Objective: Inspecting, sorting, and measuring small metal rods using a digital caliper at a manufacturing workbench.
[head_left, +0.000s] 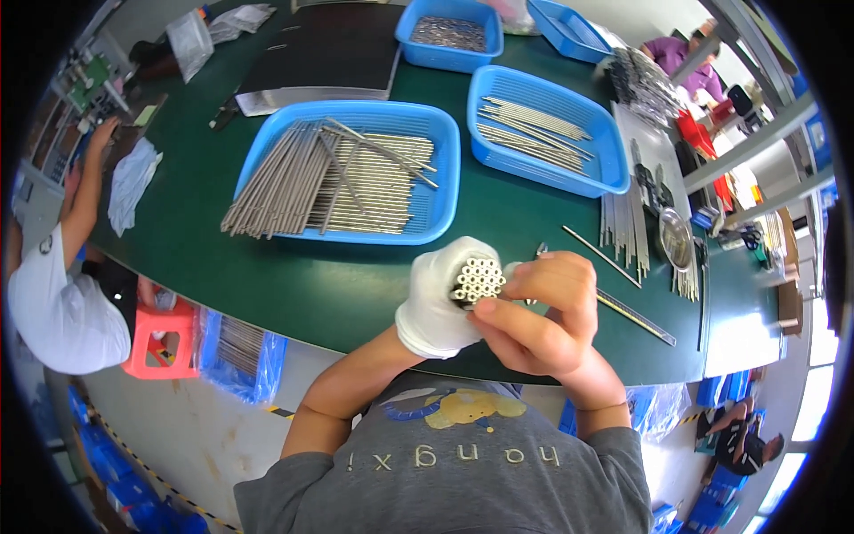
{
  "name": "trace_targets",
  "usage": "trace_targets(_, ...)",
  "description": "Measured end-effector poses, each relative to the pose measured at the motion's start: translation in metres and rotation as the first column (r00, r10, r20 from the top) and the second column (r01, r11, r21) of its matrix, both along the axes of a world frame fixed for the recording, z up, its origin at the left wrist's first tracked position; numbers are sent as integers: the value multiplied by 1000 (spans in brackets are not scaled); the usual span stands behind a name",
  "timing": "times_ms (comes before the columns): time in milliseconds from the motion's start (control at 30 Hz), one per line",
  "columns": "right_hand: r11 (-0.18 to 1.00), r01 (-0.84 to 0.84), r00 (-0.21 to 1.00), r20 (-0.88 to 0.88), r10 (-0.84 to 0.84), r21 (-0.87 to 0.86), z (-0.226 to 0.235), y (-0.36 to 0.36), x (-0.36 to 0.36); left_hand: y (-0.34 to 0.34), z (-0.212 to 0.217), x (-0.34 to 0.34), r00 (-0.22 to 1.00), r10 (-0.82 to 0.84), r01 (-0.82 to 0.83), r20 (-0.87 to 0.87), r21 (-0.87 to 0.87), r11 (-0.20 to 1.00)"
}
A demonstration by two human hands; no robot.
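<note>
Bundle of thin metal tubes (478,279) held end-on toward the camera, open ends visible, just above the near edge of the green tabletop (356,285). Left hand (440,298), in a white glove, wrapped closed around the bundle from the 9 o'clock side. Right hand (543,311), bare, at 3 o'clock of the bundle, fingers curled, thumb and fingertips touching the tube ends; grip on any single tube cannot be told. Both forearms raised from the lower edge, wrists bent inward, hands meeting at centre.

At 11 o'clock of the hands, a blue tray (427,125) filled with long metal rods. At 1 o'clock, a second blue tray (605,160) with fewer rods. At 3 o'clock, loose rods (623,222) lying on the tabletop. At 9 o'clock, another person in a white shirt (53,311) beside a red stool (165,343).
</note>
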State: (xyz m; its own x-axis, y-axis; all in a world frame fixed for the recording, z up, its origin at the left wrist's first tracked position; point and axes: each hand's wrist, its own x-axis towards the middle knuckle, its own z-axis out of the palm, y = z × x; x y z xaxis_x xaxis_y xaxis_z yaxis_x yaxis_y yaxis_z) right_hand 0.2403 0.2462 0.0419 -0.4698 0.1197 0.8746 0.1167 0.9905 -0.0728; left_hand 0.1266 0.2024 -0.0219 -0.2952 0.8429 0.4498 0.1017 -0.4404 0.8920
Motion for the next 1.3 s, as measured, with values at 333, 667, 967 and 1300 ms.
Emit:
trace_targets(333, 915, -140, 988, 3, 153, -377, -19, 15, 3, -32, 66, -46, 761, 82, -347, 644, 296, 890)
trace_targets(667, 883, 144, 902, 426, 68, -446, -42, 83, -104, 23, 82, -167, 897, 252, -415, 362, 495, 764)
trace_targets(967, 722, 476, 486, 834, 260, -502, -48, 103, -194, 44, 66, -205, 957, 89, -190, 276, 364, 912)
trace_targets(1300, -593, -118, 916, -317, 244, -796, -75, 40, -195, 83, 67, -189, 551, -100, 448, -828, 193, 873)
